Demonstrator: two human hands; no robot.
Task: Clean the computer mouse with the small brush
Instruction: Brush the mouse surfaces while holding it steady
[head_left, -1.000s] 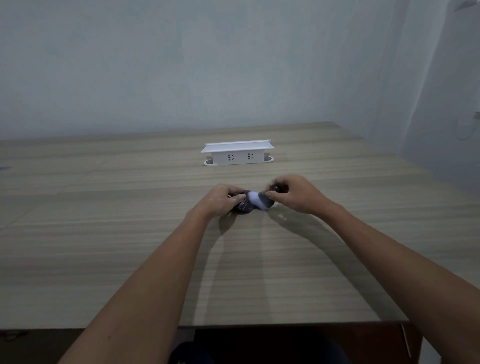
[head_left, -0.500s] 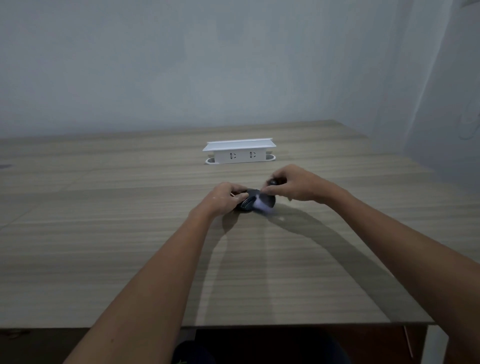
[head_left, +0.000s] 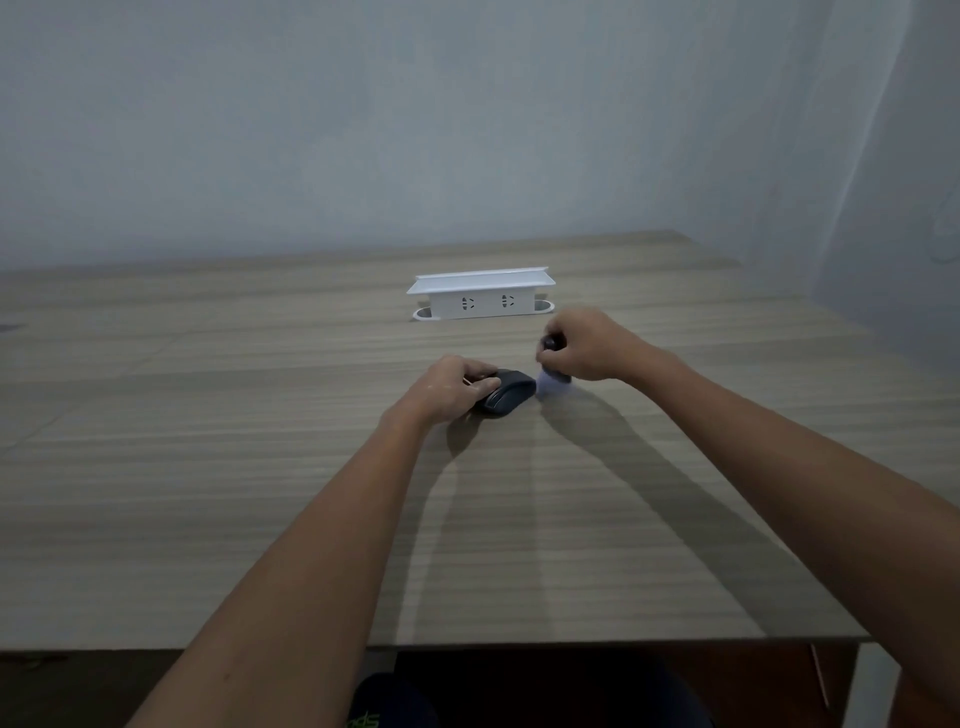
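One dark computer mouse (head_left: 506, 397) lies on the wooden table (head_left: 208, 467), clasped from its left by the left hand (head_left: 449, 392). Just right of it, the right hand (head_left: 587, 348) pinches one small brush (head_left: 551, 382), pale bristles down. Beyond both hands stands one white socket box (head_left: 480, 299).

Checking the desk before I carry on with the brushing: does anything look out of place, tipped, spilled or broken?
Nothing stands out. The mouse lies flat on the table, steadied by the left hand. The right hand holds the brush just beside it. The white socket box stands upright behind them. No spill or damage shows.
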